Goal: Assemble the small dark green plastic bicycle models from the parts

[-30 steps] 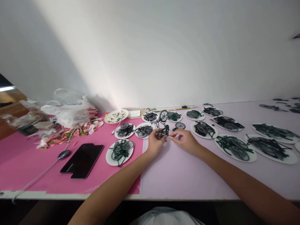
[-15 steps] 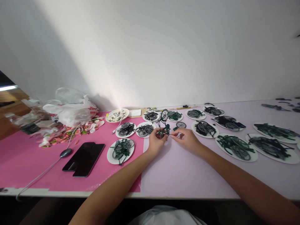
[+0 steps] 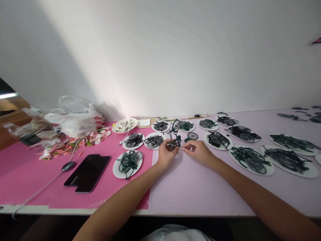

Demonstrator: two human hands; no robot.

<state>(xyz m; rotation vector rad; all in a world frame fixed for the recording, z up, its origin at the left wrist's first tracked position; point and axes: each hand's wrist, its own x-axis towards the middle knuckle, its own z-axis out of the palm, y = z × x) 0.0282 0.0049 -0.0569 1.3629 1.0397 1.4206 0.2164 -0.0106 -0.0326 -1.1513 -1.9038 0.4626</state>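
Note:
My left hand (image 3: 166, 155) is closed around a dark green toy bicycle (image 3: 178, 140), held above the table with a grey spoked wheel sticking up. Thumb and fingers of my right hand (image 3: 199, 152) are pinched together at the bicycle's right side. A thin, tiny bit shows at those fingertips, too small to name. Just behind the right hand lie a loose spoked wheel (image 3: 193, 135) and a small green piece beside it. To the left of my left hand, a white plate (image 3: 115, 169) carries green bicycle parts.
Several more plates of black and green bicycle parts, such as this plate (image 3: 233, 162), stand behind and to the right. A bowl (image 3: 115, 130) of small pale pieces, two dark phones (image 3: 92, 174), a cable with a mouse-like device (image 3: 68, 166) and a plastic bag (image 3: 77, 122) occupy the left.
The camera view has shifted slightly. Both hands stay at the bicycle in nearly the same pose, the right fingertips still pinched at its side.

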